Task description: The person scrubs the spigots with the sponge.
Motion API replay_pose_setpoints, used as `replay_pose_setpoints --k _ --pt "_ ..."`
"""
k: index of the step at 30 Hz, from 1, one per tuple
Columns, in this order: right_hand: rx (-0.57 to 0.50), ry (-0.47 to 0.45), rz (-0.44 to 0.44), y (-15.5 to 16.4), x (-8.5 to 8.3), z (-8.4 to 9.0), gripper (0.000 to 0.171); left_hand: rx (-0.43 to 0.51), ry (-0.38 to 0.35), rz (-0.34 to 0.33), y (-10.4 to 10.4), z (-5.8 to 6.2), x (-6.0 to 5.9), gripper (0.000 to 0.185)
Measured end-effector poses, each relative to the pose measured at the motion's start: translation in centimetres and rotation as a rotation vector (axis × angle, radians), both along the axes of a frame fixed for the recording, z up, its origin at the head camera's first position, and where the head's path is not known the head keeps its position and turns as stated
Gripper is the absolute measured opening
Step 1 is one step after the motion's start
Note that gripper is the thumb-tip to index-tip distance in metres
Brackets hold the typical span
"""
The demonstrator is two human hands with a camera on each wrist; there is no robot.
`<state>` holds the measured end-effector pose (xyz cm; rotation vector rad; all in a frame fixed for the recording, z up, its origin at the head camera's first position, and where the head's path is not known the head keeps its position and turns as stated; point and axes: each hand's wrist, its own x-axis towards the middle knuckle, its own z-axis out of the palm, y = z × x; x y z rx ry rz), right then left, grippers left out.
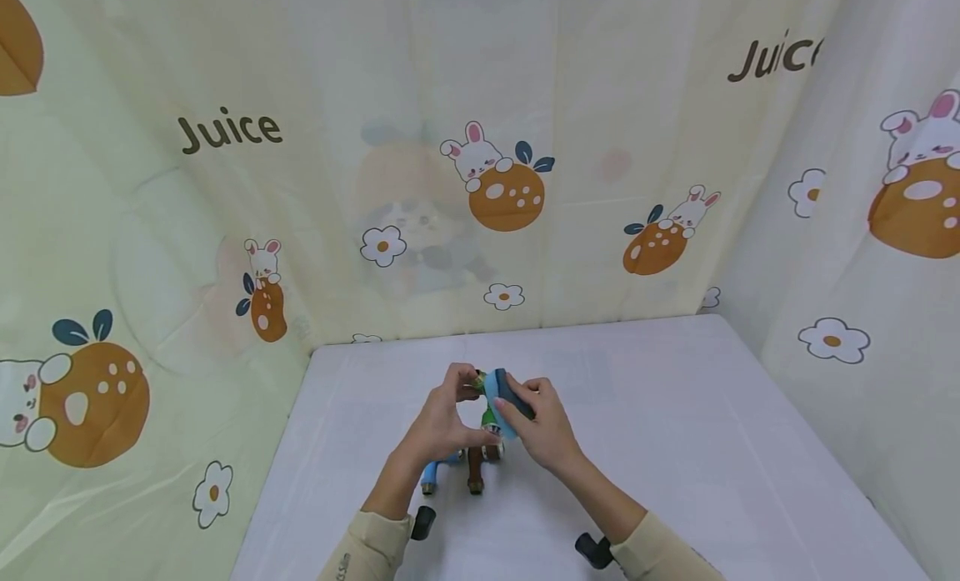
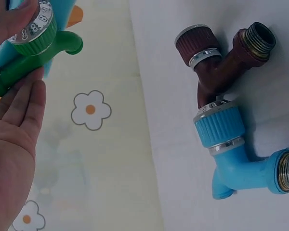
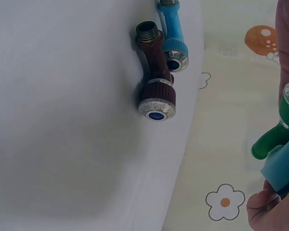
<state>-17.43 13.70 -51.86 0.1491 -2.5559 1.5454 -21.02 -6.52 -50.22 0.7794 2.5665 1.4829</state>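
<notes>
My left hand [image 1: 441, 416] holds a green plastic tap [image 2: 36, 53] up above the table, with the thumb on its silver-rimmed knob and the fingers beneath the body. My right hand [image 1: 549, 427] grips a sponge [image 3: 282, 166], light blue on one side and dark blue on the other. The sponge lies against the green tap, partly covering it in the head view. Below the hands, a brown tap [image 2: 216, 72] and a light blue tap [image 2: 236, 166] lie close together on the table. Both have threaded metal ends.
The white-covered table [image 1: 645, 448] reaches back to a hanging curtain [image 1: 420, 64] printed with rabbits, oranges and flowers. More curtain hangs at the left and right sides. Dark wrist-camera mounts [image 1: 423, 523] stick out near both sleeves.
</notes>
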Motion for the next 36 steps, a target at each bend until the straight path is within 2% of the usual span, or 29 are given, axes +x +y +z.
replay_pose_setpoints --k 4,11,19,28,33,36 --pt "0.028 0.012 -0.024 0.2 -0.1 -0.3 0.060 0.012 0.008 0.025 0.1 0.2 0.1 0.089" --pt "0.060 0.019 -0.050 0.8 -0.5 -1.1 0.061 0.051 0.021 0.020 0.0 0.3 0.1 0.087" --pt "0.080 0.011 -0.086 1.5 -0.9 -2.0 0.060 0.079 0.033 -0.007 0.0 0.6 0.0 0.088" --pt "0.124 -0.014 -0.088 2.1 -1.3 -2.4 0.060 0.107 -0.008 -0.058 -0.1 0.8 0.0 0.086" --pt "0.130 -0.029 -0.094 2.3 -1.2 -2.6 0.056 0.098 -0.024 -0.097 0.0 0.8 0.0 0.086" --pt "0.132 -0.027 -0.104 2.4 -1.2 -2.6 0.056 0.082 -0.019 -0.094 -0.1 0.6 0.0 0.087"
